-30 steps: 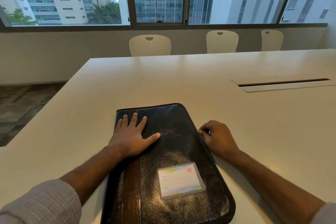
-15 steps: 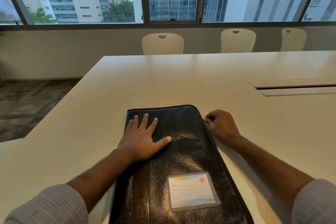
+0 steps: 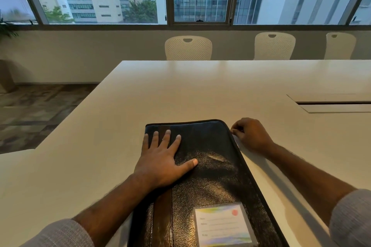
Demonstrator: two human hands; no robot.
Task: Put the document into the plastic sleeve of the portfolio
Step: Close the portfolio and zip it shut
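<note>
Head view: a closed black portfolio [image 3: 210, 182] lies flat on the pale table [image 3: 100, 166], its label card [image 3: 223, 224] on the near cover. The left hand [image 3: 160, 162] rests on it, fingers straight and spread. The right hand [image 3: 251, 135] sits at the far right edge — fingers curled, pinching something small there.

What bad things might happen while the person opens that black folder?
1. The right hand pinches something small, likely a zipper pull, at the far right corner of the closed portfolio; the bend there might snag it.
2. The left hand only presses flat on the cover, so a hard tug could slide the portfolio across the smooth table.
3. No document is in view, so it may be inside and could catch.
</note>
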